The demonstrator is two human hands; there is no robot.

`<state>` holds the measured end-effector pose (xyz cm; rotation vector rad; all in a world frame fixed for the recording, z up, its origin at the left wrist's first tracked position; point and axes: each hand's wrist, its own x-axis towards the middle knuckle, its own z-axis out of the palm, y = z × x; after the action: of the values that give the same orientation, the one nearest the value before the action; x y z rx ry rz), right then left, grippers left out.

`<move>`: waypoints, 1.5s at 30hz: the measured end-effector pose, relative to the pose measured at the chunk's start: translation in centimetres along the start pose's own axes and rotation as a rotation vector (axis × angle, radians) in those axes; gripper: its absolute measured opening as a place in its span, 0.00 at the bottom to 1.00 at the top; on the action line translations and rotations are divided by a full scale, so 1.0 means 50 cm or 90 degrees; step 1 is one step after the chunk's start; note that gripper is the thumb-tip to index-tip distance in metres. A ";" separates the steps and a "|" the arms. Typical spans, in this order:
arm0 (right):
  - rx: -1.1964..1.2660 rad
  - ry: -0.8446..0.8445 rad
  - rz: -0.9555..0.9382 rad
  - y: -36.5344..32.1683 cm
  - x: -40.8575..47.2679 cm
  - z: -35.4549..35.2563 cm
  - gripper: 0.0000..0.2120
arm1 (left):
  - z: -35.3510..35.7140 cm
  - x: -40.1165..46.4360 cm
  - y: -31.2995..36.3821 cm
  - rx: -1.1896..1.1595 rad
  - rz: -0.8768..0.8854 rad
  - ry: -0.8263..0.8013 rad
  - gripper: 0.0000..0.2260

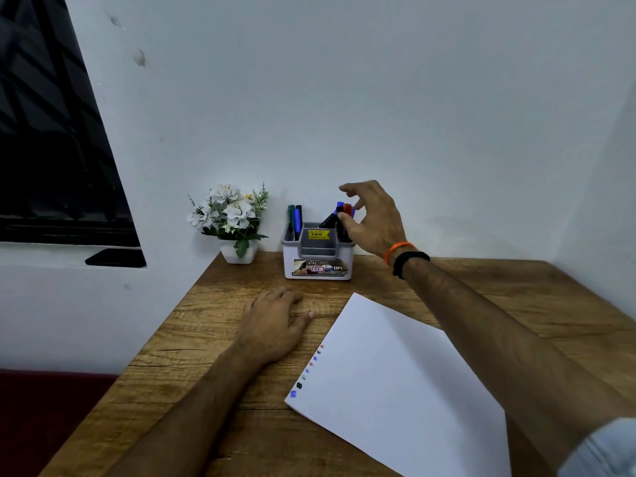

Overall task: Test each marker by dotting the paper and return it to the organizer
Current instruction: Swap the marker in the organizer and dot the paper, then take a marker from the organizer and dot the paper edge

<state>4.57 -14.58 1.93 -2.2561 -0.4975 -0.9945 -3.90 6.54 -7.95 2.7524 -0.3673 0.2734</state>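
Markers bunched in the right-hand compartment of the organizer, at twelve o'clock on the table, close to the wall. Right hand reaching over them from three o'clock, thumb and curled fingers closing round the blue- and red-capped tops; whether one is actually pinched or only touched, cannot tell. Index finger lifted clear, pointing toward eleven o'clock. Judged either a return just being dropped in or the next pick being made.

Left hand lying flat on bare wood at nine o'clock of the paper, fingers relaxed and straight, holding nothing, just beside the sheet's corner but not on it; probably resting, ready to steady the sheet.

Paper lying skewed at five o'clock of the organizer, a column of coloured dots along its left edge, suggesting several markers already tested. Three more markers standing in the left compartment, green, blue and black.

Flower pot at nine o'clock of the organizer, apart from it and off the hand's line. Dark window far off at ten o'clock. Middle compartment with yellow sticker between the two marker groups; leaning black marker crossing it, likely to snag a careless lift.
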 end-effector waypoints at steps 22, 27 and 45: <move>-0.119 -0.266 0.110 -0.064 0.092 0.172 0.22 | 0.006 0.004 -0.001 0.005 -0.008 0.011 0.24; -0.123 -0.253 0.119 -0.057 0.101 0.175 0.21 | 0.011 0.009 -0.004 0.005 -0.005 0.017 0.24; 0.053 -0.207 0.204 -0.114 0.067 0.124 0.09 | 0.004 0.005 -0.001 0.014 -0.001 0.011 0.24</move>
<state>6.86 -5.92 3.39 -2.3365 -0.2894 -0.4421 -3.61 6.44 -8.07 2.7691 -0.3599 0.3026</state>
